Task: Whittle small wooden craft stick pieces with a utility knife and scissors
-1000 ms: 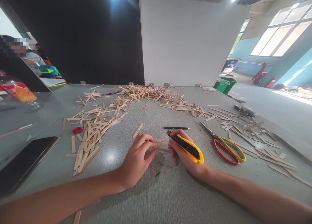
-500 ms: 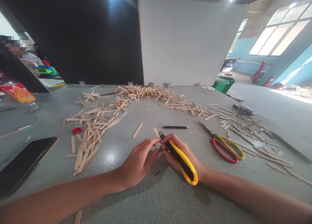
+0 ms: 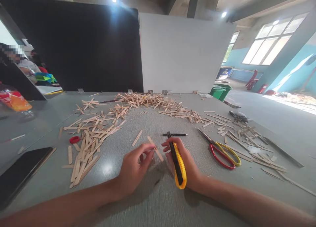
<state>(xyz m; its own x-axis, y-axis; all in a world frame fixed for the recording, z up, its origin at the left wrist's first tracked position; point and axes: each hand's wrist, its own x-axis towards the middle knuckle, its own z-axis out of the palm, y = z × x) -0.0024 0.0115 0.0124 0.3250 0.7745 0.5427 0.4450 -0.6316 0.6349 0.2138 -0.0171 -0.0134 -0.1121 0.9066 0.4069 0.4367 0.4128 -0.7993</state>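
My left hand [image 3: 137, 164] pinches a wooden stick [image 3: 158, 153] between thumb and fingertips, above the grey table. Just to its right, my right hand [image 3: 184, 159] is closed around a yellow and black utility knife [image 3: 179, 166], whose black tip points away from me. The knife and the stick are apart. Another loose stick [image 3: 137, 138] lies beyond my left hand. Behind the knife tip is a black pen [image 3: 179, 134]. Scissors [image 3: 222, 154] with red and yellow handles lie right of my right hand.
Wooden sticks [image 3: 86, 151] are heaped at the left, with more piled at the back [image 3: 148, 100] and right [image 3: 247, 141]. A phone [image 3: 22, 171], red cap [image 3: 74, 140] and bottle [image 3: 14, 98] are at the left. Upright panels [image 3: 177, 52] stand behind. A person [image 3: 28, 67] is at far left.
My hands have moved apart. The knife has come away from the stick and turned more upright in my right hand, while the stick stays in my left. The camera view has tilted up slightly.
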